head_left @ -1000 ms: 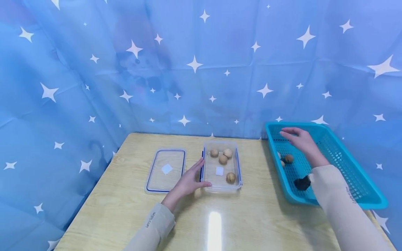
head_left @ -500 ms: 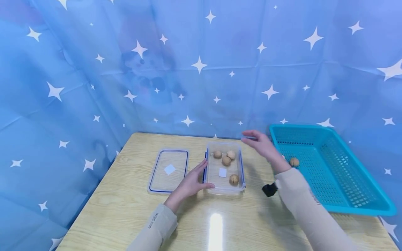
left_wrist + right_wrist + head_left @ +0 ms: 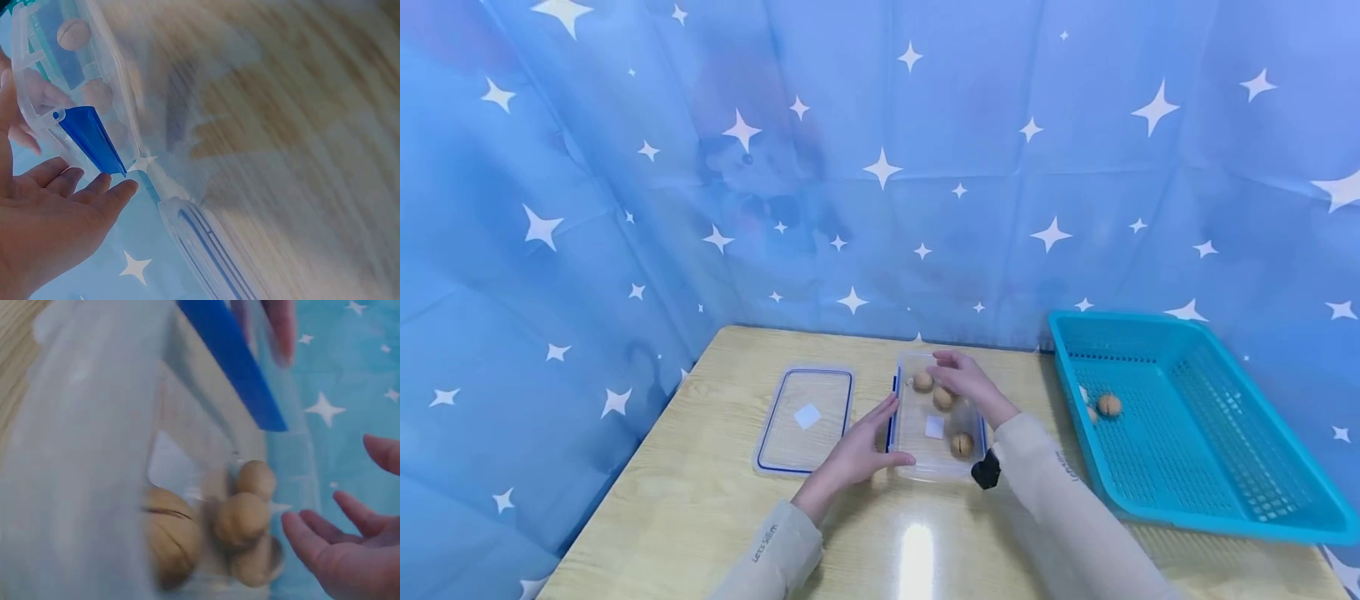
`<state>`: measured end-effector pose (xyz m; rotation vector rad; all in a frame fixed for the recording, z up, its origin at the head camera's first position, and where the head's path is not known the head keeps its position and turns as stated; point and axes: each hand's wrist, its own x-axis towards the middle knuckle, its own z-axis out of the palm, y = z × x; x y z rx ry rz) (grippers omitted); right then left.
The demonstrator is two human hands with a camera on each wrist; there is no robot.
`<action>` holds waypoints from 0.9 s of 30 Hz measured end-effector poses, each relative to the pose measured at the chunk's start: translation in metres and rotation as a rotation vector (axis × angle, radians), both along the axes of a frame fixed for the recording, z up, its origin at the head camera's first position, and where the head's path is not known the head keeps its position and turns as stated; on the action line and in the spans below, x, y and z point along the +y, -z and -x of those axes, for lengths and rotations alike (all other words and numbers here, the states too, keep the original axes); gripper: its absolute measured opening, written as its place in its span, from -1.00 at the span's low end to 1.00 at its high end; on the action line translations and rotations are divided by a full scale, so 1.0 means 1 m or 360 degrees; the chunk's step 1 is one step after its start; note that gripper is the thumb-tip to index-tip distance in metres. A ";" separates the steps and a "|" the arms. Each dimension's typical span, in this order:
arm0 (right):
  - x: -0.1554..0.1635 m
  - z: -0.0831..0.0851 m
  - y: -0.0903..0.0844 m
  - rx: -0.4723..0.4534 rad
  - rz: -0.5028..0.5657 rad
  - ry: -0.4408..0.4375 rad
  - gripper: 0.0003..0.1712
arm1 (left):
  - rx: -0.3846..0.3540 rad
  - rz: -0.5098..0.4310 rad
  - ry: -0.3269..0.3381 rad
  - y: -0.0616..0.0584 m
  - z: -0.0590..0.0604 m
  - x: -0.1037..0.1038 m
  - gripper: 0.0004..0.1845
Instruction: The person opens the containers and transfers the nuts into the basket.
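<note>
A clear plastic box (image 3: 917, 429) with blue side latches stands on the table, several walnuts (image 3: 962, 445) inside it. My left hand (image 3: 859, 450) is at its left side, with fingers along the wall and thumb at the front corner. In the left wrist view those fingers (image 3: 103, 187) lie near the blue latch (image 3: 94, 140). My right hand (image 3: 966, 382) is over the back right of the box, covering part of it. The right wrist view shows this hand (image 3: 350, 556) with fingers spread and nothing between them, near a group of walnuts (image 3: 242, 519).
A clear lid (image 3: 805, 421) with a blue seal lies left of the box. At the right stands a turquoise basket (image 3: 1202, 521) holding a walnut (image 3: 1108, 406) and other pieces partly hidden by its wall. A starry blue curtain (image 3: 880, 225) hangs behind the table.
My right hand has moved left from above the turquoise basket to over the clear box. The left hand has stayed at the box's left side. The view has shifted slightly.
</note>
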<state>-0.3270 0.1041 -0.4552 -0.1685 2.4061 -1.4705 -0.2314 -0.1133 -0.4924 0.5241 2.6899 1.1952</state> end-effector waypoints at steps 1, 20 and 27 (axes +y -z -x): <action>-0.001 -0.001 0.003 -0.0001 -0.0027 -0.0006 -0.27 | -0.0003 0.0006 0.0005 0.001 -0.001 0.000 0.05; -0.017 -0.006 0.023 -0.0064 0.0164 -0.0219 -0.29 | -0.0017 -0.0009 -0.0014 0.000 0.000 -0.003 0.01; -0.016 -0.007 0.040 -0.0055 0.0117 -0.0210 -0.24 | -0.0001 -0.0014 0.0015 0.002 -0.001 0.000 0.01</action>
